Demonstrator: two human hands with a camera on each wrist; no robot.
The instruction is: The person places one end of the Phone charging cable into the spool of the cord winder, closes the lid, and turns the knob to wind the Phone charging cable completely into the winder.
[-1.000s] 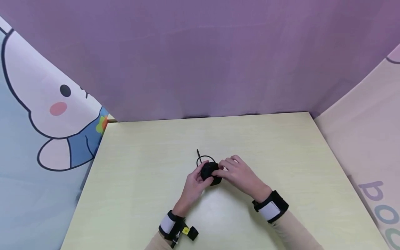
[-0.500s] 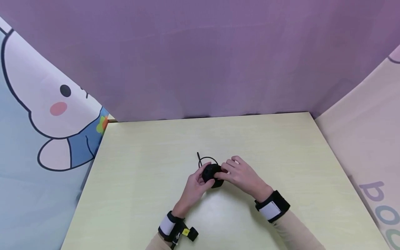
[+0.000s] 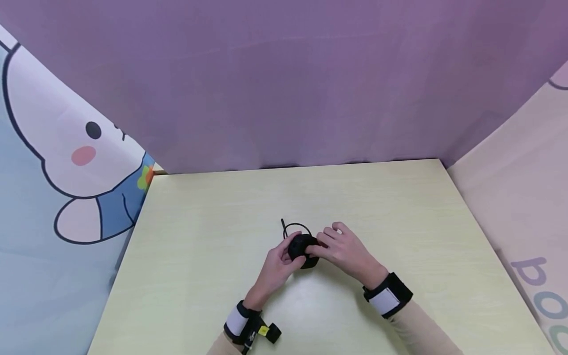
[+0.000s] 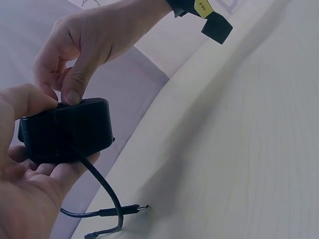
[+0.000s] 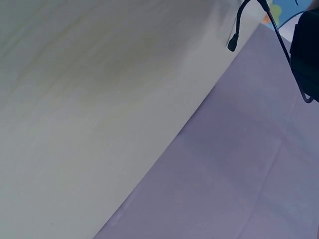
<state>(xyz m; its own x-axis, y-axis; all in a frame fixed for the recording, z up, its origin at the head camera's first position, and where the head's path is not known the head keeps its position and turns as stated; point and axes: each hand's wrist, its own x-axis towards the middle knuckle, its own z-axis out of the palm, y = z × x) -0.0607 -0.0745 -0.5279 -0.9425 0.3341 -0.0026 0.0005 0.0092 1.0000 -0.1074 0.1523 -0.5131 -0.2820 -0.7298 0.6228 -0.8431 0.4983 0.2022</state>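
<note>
A black, rounded boxy device point(image 3: 300, 246) with a thin cable is held over the table in the head view. My left hand point(image 3: 276, 266) grips it from the left and below, thumb near its top edge in the left wrist view. My right hand point(image 3: 347, 250) pinches at the device's upper side with thumb and forefinger, its other fingers curled; the exact part between those fingertips I cannot tell. The black cable point(image 4: 110, 191) loops out of the device and ends in a plug point(image 4: 130, 209) with a metal tip. At the right wrist view's edge, only part of the device point(image 5: 305, 56) shows.
The pale wooden table point(image 3: 213, 217) stretches around both hands. A purple cloth point(image 3: 284, 88) hangs along its far edge, with printed cloths at left point(image 3: 66, 197) and right point(image 3: 510, 197). A wrist-strap camera point(image 3: 271, 333) sticks out beside the left wrist.
Both hands and the device have shifted slightly right and toward the near edge, and the cable loop has come with them. Their hold looks the same.
</note>
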